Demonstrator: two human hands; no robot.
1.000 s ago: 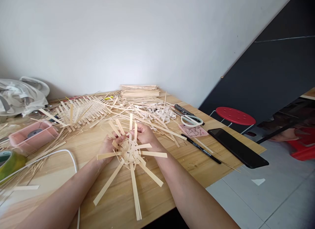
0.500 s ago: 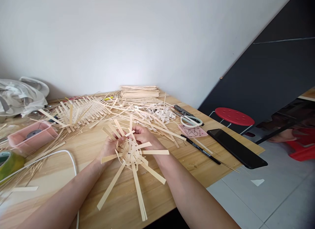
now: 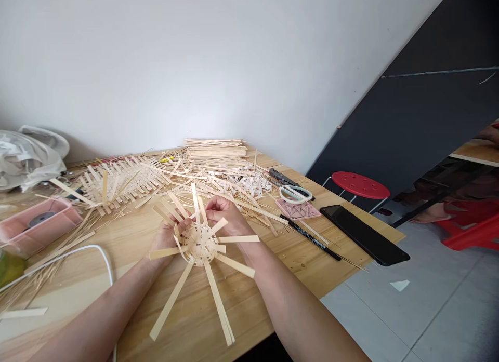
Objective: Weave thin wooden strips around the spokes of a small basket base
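Note:
A small round woven base (image 3: 198,243) of pale bamboo strips is held above the table, its flat strips sticking out all around like spokes. My left hand (image 3: 167,235) grips its left upper edge, the fingers partly hidden behind the strips. At the upper right edge, my right hand (image 3: 226,215) has thumb and forefinger closed on a strip beside the weaving. Behind the hands lies a heap of loose strips and white scraps (image 3: 249,181). A larger flat woven piece (image 3: 136,177) rests to the left of that heap.
Stacked strips (image 3: 216,150) lie by the wall. Scissors (image 3: 295,194), a pink tray (image 3: 298,210), a black pen (image 3: 310,237) and a black phone (image 3: 362,235) are on the right. A pink box (image 3: 41,222) and white cable (image 3: 99,247) lie left; a red stool (image 3: 360,185) stands beyond.
The view has shifted slightly, so most things appear further left. The woven base has tilted a little in my hands, and an upright strip near my right fingers now leans left.

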